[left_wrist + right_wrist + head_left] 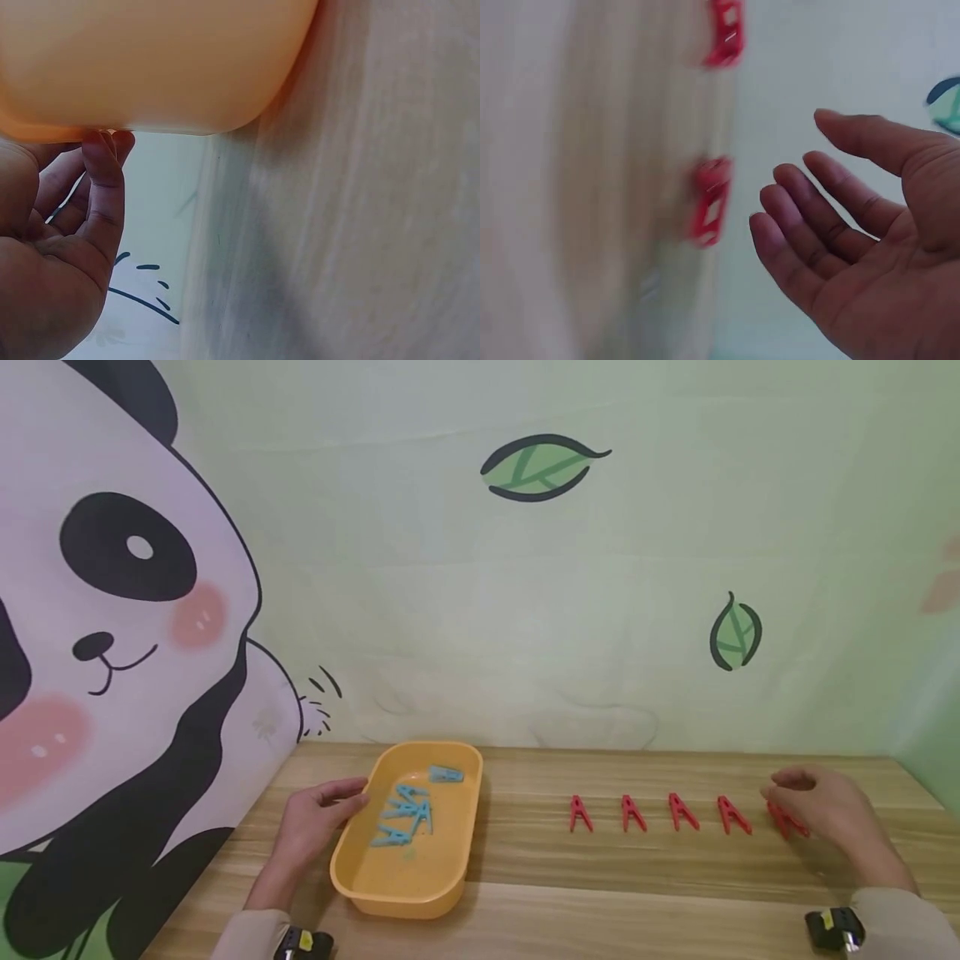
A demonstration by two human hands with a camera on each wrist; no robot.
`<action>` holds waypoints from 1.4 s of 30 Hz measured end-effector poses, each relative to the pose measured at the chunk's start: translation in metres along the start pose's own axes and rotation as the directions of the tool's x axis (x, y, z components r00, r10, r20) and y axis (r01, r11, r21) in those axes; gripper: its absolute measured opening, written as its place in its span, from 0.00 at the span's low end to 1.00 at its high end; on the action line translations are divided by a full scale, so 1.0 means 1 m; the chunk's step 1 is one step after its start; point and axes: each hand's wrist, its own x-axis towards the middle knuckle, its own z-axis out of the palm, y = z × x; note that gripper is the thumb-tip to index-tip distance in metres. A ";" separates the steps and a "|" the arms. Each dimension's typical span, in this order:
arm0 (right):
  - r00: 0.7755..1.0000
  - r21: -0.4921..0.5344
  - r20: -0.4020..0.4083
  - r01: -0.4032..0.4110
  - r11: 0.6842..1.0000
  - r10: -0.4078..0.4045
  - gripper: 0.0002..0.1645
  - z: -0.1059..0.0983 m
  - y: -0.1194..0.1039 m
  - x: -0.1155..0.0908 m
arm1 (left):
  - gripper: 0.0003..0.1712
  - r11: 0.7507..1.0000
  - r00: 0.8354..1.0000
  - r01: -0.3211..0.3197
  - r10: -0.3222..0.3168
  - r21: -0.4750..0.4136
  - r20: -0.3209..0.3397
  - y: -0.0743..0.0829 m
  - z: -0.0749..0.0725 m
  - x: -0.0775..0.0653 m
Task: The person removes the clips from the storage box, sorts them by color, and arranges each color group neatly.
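My left hand is at the left rim of a yellow plastic tray; thumb and fingertips pinch that rim. In the left wrist view, the fingers meet the tray's edge from outside. Inside the tray lie several light-blue clothespins. My right hand hovers by the rightmost red clothespin, partly covering it in the head view. Its fingers are spread and loosely bent, holding nothing, and the right wrist view shows a gap between the hand and a red clothespin.
Several red clothespins stand apart in a row on the wooden table, right of the tray. Behind the table hangs a pale green backdrop with a printed panda and leaves.
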 end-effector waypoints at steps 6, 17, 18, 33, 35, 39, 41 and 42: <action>0.990 0.023 -0.065 0.124 0.992 -0.122 0.32 0.007 -0.042 -0.005 | 0.22 1.000 1.000 -0.016 0.016 -0.003 0.003 0.003 0.004 0.003; 0.935 0.179 -0.008 0.350 0.919 -0.355 0.21 0.042 -0.134 -0.020 | 0.21 1.000 1.000 -0.011 0.011 -0.005 0.000 0.001 0.010 0.004; 0.925 0.194 0.006 0.372 0.908 -0.380 0.20 0.047 -0.143 -0.021 | 0.22 1.000 1.000 -0.009 0.009 -0.006 0.001 0.001 0.010 0.004; 0.729 0.333 0.144 0.601 0.727 -0.669 0.18 0.118 -0.253 -0.022 | 0.23 1.000 1.000 0.007 -0.006 0.020 -0.016 -0.002 0.004 0.000; 0.681 0.337 0.158 0.644 0.687 -0.715 0.17 0.131 -0.265 -0.022 | 0.23 1.000 1.000 0.004 -0.004 0.023 -0.017 -0.002 0.003 0.000; 0.608 0.363 0.208 0.679 0.638 -0.766 0.17 0.157 -0.285 -0.021 | 0.23 1.000 1.000 0.007 -0.007 0.021 -0.018 -0.003 0.002 0.001; 0.596 0.369 0.239 0.675 0.639 -0.767 0.16 0.169 -0.294 -0.020 | 0.23 1.000 1.000 0.008 -0.008 0.018 -0.014 -0.003 0.002 0.001; 0.591 0.369 0.252 0.673 0.641 -0.766 0.16 0.173 -0.298 -0.020 | 0.23 1.000 1.000 0.010 -0.009 0.017 -0.014 -0.003 0.003 0.001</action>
